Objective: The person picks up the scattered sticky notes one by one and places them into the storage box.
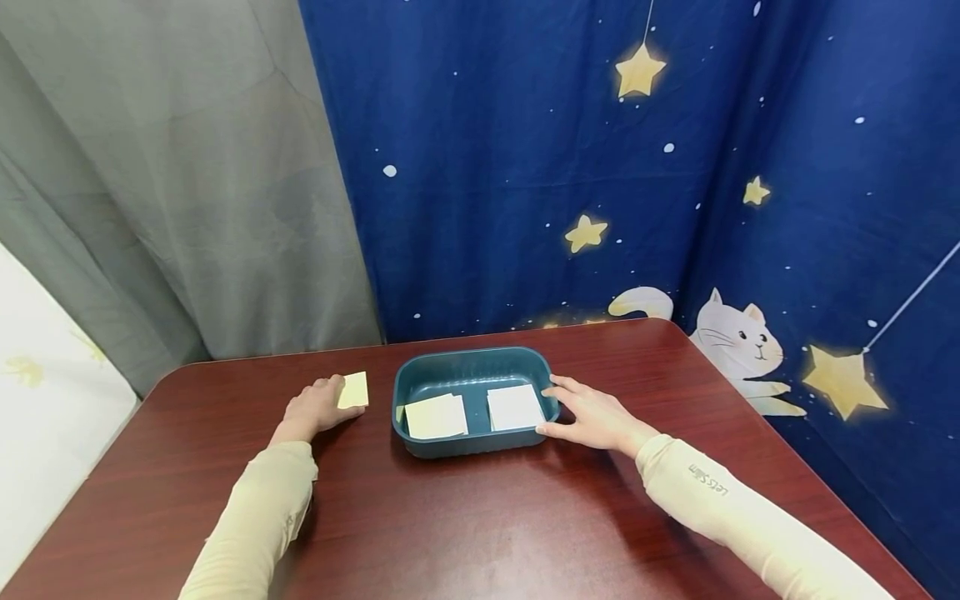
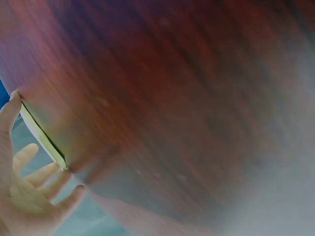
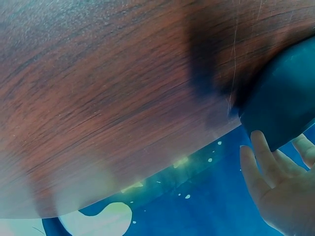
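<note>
At the table's left my left hand (image 1: 317,408) pinches a small pale yellow pad of sticky notes (image 1: 355,390) by its edges. The left wrist view shows the thin side of the pad (image 2: 43,137) between thumb and fingertips, close over the table. A dark teal plastic tub (image 1: 480,444) stands at the middle back. Inside it lie a pale yellow stack of paper squares (image 1: 435,417) on the left and a white stack (image 1: 516,408) on the right. My right hand (image 1: 596,414) holds the tub's right end, fingers spread along its rim and outer wall (image 3: 285,98).
The dark red wooden table (image 1: 450,525) has rounded back corners. Behind it hang a grey curtain (image 1: 187,183) and a blue curtain with stars (image 1: 510,167). The cat print (image 1: 738,346) is beyond the right edge.
</note>
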`<state>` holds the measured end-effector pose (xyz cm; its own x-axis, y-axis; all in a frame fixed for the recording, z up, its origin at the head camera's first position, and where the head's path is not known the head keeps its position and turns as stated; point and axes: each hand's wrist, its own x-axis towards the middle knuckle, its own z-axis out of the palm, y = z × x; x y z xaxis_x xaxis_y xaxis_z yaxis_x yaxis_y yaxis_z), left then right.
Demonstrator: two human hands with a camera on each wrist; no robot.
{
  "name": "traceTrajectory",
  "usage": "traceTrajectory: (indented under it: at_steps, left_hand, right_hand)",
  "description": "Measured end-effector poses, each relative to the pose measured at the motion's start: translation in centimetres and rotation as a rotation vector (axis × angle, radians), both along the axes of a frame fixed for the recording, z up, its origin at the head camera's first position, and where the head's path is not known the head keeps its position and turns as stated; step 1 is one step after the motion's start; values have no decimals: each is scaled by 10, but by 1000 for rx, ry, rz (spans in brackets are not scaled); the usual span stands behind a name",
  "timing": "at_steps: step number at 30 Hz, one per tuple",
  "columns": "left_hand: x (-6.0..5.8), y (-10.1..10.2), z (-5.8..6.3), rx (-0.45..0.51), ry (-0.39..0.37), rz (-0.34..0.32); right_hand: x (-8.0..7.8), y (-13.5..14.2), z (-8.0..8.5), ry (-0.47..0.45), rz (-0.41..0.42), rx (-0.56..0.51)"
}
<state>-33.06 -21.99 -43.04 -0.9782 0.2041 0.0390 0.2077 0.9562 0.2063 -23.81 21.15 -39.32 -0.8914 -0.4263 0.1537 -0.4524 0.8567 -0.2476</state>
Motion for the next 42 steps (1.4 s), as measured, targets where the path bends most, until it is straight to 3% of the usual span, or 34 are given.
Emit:
traceTrajectory:
  at_steps: [16,27,35,42]
  left_hand:
    - [1,-2,2,-124,50,0]
    - [-5,-6,-4,-81,82,-35]
    - [-4,-6,-2,-45,44,23]
    - [0,-3,-1,-61,58,25]
  right_hand:
    - [0,-1,-1,-5,-8,3]
    - [-1,-2,0,-18,-17,2]
    - [0,-1,1,-25,-17,1]
    - [0,-1,0,-23,-13,-3]
